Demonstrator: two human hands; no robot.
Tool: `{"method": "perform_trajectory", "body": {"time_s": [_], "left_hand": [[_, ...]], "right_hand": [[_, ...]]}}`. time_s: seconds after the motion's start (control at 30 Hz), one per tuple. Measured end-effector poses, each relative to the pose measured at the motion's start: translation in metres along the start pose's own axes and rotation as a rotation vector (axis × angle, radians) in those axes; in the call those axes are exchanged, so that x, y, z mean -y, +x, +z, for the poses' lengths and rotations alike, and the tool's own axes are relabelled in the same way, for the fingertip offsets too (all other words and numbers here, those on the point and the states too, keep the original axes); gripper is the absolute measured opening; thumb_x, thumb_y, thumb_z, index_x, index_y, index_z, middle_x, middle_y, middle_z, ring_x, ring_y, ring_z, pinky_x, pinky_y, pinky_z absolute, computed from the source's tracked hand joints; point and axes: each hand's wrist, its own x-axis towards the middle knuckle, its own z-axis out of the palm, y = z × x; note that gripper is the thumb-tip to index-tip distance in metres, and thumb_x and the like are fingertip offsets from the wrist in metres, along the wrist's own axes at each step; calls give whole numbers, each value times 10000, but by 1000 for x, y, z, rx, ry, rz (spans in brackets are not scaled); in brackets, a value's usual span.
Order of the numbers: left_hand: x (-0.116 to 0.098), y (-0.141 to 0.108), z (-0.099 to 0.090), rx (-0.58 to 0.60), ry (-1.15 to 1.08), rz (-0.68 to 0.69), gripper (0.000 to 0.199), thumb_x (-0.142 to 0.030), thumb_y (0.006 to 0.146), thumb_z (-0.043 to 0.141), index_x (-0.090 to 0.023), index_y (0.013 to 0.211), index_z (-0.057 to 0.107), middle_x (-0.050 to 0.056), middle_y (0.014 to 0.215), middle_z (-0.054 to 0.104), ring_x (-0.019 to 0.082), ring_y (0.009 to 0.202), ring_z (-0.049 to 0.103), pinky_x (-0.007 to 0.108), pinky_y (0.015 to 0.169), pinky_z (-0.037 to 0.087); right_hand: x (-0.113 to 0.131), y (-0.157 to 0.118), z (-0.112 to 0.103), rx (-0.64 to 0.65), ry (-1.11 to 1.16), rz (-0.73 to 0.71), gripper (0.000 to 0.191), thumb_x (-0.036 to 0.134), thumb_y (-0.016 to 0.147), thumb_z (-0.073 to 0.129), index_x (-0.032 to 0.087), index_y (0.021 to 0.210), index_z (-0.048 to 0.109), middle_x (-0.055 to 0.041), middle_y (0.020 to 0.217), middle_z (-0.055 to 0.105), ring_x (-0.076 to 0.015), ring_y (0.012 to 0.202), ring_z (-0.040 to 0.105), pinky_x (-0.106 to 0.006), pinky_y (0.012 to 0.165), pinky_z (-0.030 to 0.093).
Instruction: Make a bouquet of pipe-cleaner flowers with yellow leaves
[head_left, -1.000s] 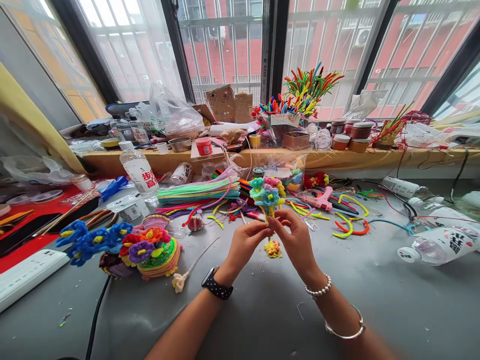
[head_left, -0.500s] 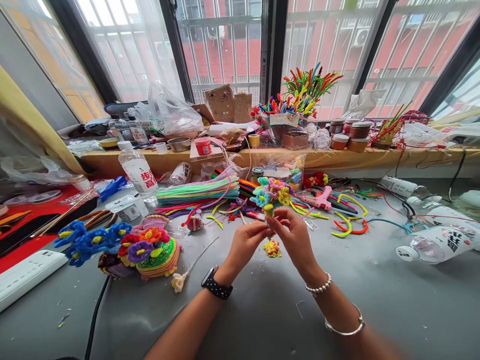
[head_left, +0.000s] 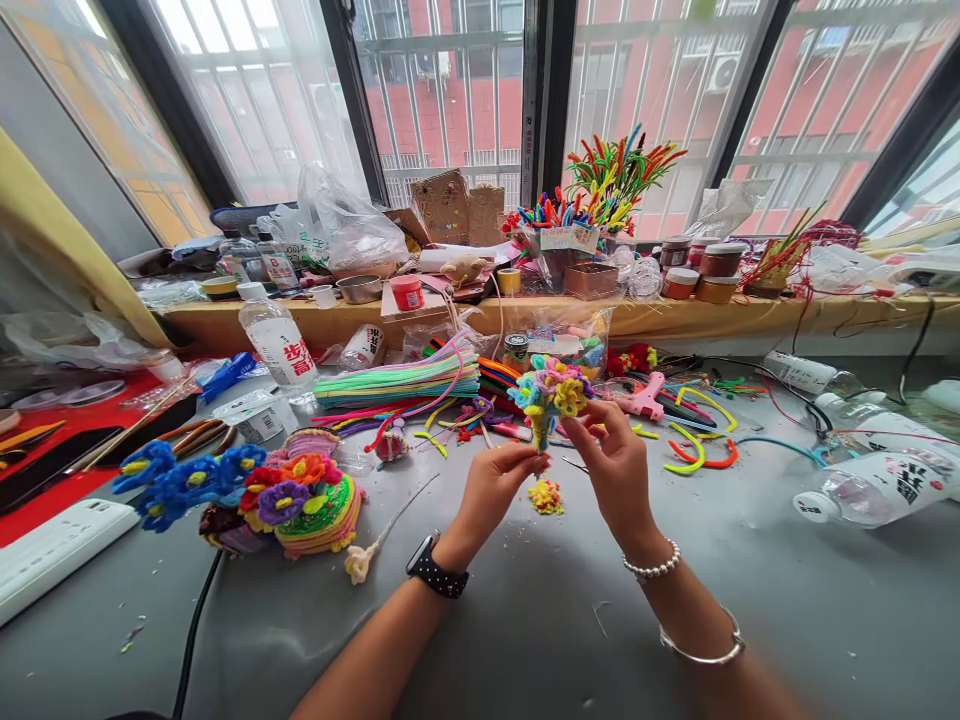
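Note:
A small bouquet of fuzzy flowers (head_left: pixel 553 388), in blue, pink, purple and yellow, stands upright between my hands. My left hand (head_left: pixel 501 492) pinches its stem low down. At the right side of the blossoms, my right hand (head_left: pixel 611 465) has its thumb and fingertips closed on the edge of a yellow flower. Below the bouquet, a little pile of yellow and red bits (head_left: pixel 546 497) lies on the grey table (head_left: pixel 517 640).
Blue flowers (head_left: pixel 191 480) and a striped, flower-topped piece (head_left: pixel 319 515) lie at left, near a cream flower (head_left: pixel 360 562). Pastel pipe cleaners (head_left: pixel 397 375) lie behind my hands. Bottles (head_left: pixel 874 490) rest at right; a pink glue gun (head_left: pixel 645 398) lies behind my right hand.
My right hand has moved from the stem just under the blossoms up and right to the flower's edge. The bouquet's stem is now more exposed. My left hand still pinches low.

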Motion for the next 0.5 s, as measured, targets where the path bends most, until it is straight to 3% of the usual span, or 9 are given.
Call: {"method": "perform_trajectory", "body": {"time_s": [0.23,0.5], "left_hand": [[-1,0,1,16,-71,-77,161,-302,663,613,-155,615,658,33,635,642,150,632,564,234,611,446],[-6,-1,1,13,-102,-67,128,-274,655,621,-158,609,652,32,645,651,150,636,581,236,611,456]], "right_hand": [[-1,-1,1,97,73,74,207,341,724,584,215,886,562,-18,799,547,-134,672,506,-265,603,418],[-9,0,4,197,44,225,222,388,682,607,185,771,606,-44,819,612,-169,702,561,-293,619,443]]}}
